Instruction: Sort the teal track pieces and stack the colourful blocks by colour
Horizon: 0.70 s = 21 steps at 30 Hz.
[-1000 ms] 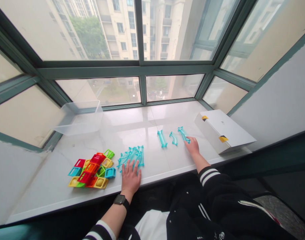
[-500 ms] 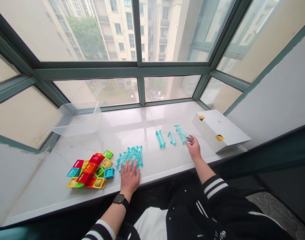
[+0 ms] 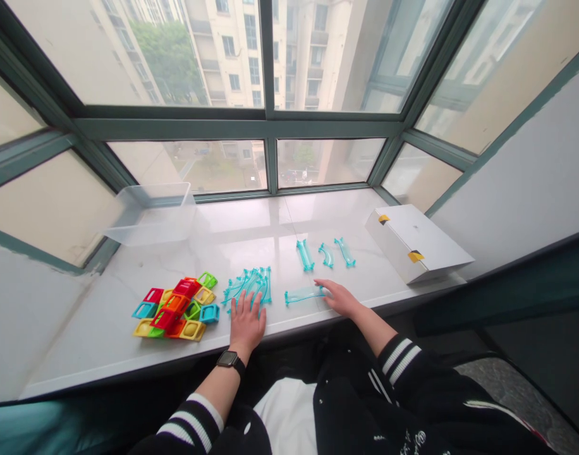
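My right hand pinches the right end of a long, clear teal toy track piece, which lies crosswise near the front of the sill. Spread flat, my left hand rests at the front edge of a bunch of teal track pieces, its fingertips touching them. Beyond my right hand are three separate teal pieces: a straight one, a short curved one and a wavy one.
A stack of coloured plastic frames stands left of the bunch. Behind it is a clear plastic bin. A white box with yellow-black tabs sits at the right. Windows border the white sill.
My right hand has moved left and toward me, bringing the long track piece away from beside the wavy one. The left hand stays at the bunch. The view has shifted slightly.
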{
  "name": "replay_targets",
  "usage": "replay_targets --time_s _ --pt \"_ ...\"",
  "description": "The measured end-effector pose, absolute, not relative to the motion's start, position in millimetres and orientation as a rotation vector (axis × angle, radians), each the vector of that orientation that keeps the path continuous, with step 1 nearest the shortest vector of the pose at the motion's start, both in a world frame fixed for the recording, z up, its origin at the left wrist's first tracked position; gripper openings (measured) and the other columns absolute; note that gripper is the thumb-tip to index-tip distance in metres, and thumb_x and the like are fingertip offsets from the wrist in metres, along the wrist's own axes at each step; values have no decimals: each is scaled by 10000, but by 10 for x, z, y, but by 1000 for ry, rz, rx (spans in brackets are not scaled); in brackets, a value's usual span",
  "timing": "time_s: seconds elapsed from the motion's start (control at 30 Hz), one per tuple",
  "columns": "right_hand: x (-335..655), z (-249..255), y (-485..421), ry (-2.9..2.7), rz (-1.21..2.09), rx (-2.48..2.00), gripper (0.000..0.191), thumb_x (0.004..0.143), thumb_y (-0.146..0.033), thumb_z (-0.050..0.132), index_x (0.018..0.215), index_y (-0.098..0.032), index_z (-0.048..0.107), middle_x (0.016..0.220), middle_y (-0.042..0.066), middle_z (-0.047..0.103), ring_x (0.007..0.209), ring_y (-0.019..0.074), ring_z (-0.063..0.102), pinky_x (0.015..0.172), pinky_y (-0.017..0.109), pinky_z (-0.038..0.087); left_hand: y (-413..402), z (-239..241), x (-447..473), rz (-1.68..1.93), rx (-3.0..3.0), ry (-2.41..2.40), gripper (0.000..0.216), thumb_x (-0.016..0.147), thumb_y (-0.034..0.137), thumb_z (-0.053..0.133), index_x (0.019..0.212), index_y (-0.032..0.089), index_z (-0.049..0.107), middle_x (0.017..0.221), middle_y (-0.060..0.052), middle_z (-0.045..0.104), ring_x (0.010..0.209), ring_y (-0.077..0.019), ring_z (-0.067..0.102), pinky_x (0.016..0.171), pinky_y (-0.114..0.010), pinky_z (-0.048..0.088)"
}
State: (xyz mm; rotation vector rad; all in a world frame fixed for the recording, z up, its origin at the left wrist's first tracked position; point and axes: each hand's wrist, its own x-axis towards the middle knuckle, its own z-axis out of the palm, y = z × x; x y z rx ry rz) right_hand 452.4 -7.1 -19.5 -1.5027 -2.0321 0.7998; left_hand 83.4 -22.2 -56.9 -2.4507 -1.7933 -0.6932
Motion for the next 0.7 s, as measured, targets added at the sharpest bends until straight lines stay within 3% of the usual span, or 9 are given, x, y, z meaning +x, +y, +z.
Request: replay_targets --time_s 0.13,0.23,0.37,0.47,0.57,0.7 --pt "4579 -148 3 -1925 478 -1699 684 839 -50 492 1487 -250 576 1482 106 610 1390 256 567 1201 477 452 -223 -562 839 -684 -2447 -1790 506 1036 340 456 1502 201 594 1538 -153 588 1592 -355 311 1324 -615 107" --pt "4471 -104 -83 -1807 332 -1777 557 911 -108 467 1435 -219 619 1296 127 681 1222 264 645 1106 453 509 -227 -551 845 -694 -2442 -1794 493 1040 339 454 1489 203 604 1525 -153 597 1585 -356 326 1323 -615 114" --pt "4023 -43 -285 -1971 606 -1803 480 1001 -273 516 1472 -263 605 1029 63 753 935 224 702 909 346 544 -232 -541 852 -688 -2457 -1798 500 1037 338 460 1498 198 596 1540 -154 583 1589 -359 315 1327 -616 102" --pt "3651 -5 -324 -2143 797 -1925 667 1010 -413 582 1641 -299 396 898 33 769 849 242 717 807 331 524 -233 -540 853 -687 -2461 -1804 507 1034 336 466 1506 196 588 1540 -155 584 1595 -356 303 1329 -615 93" --pt "3444 5 -265 -2221 775 -2040 718 1009 -517 588 1657 -310 358 1019 82 788 948 286 733 806 349 517 -232 -541 850 -707 -2468 -1808 510 1030 332 473 1508 194 587 1544 -153 582 1597 -356 299 1331 -613 90" --pt "3482 -40 -239 -2215 668 -2033 569 995 -552 611 1521 -344 550 1180 103 755 1025 283 720 829 343 520 -229 -555 843 -733 -2482 -1831 524 1020 322 485 1526 215 573 1567 -143 563 1603 -352 289 1333 -616 87"
